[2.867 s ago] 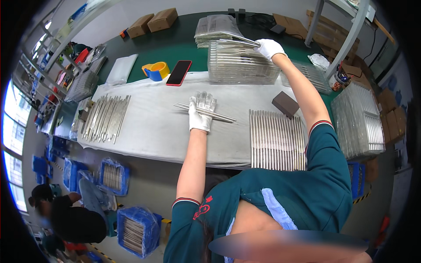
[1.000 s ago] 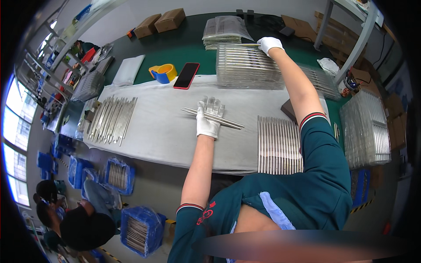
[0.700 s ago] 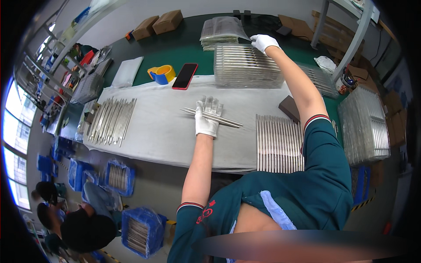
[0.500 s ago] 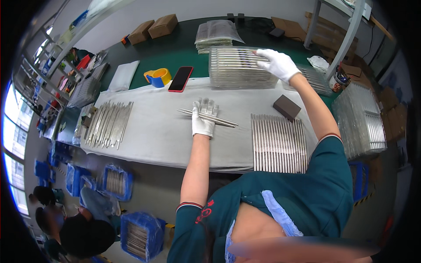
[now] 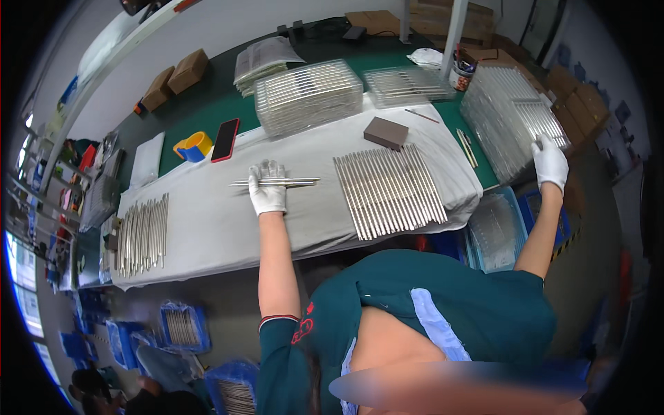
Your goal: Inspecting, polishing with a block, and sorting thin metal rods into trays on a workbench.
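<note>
My left hand (image 5: pixel 268 188), in a white glove, lies palm up over the cloth-covered table. Its thumb presses a few thin silver metal rods (image 5: pixel 297 181) against the palm, and the rods lie crosswise. Out to the right, my right hand (image 5: pixel 550 162), also gloved, reaches the near end of a tall stack of clear plastic trays (image 5: pixel 494 114) filled with rods. Its fingers are bent together at the rod ends; what they grip is hidden. Between my hands a neat row of rods (image 5: pixel 389 192) lies on the cloth, with a dark brown block (image 5: pixel 386 133) behind it.
More rods (image 5: pixel 143 235) lie at the left end of the grey cloth (image 5: pixel 207 238). Behind are a phone (image 5: pixel 225 140), a yellow-and-blue tape dispenser (image 5: pixel 194 146) and a stack of filled clear trays (image 5: pixel 309 98). A blue bin (image 5: pixel 498 232) stands below the right table edge.
My right hand has left the middle tray stack and moved right to the tall stack. My left hand still holds the rods. The view has turned to the right.
</note>
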A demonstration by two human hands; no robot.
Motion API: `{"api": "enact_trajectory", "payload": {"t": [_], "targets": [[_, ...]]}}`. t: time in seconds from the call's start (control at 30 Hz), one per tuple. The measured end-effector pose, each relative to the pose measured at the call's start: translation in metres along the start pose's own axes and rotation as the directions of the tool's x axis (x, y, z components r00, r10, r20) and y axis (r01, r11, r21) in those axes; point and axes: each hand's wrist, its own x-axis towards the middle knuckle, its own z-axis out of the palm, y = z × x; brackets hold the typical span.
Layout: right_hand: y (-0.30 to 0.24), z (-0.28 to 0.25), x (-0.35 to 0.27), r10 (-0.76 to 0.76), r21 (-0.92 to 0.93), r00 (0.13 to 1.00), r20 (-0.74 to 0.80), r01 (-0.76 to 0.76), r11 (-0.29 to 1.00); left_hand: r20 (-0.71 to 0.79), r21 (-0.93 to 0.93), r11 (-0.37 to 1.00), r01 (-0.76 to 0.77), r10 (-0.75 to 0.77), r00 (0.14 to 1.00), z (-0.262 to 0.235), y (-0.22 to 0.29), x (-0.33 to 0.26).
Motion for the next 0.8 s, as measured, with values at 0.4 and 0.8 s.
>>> {"api": "enact_trajectory", "payload": {"t": [0.4,0.8], "targets": [[0.010,-0.025,-0.001,0.019,0.075,0.984,0.175,-0.033,0.997,0.029,0.063,0.998,-0.016,0.014,0.999,0.000,0.008,-0.012],[0.003,-0.042,0.016,-0.015,0.082,0.959,0.282,-0.009,0.997,-0.051,0.006,1.000,-0.012,0.012,0.999,0.004,0.008,-0.012]]}}
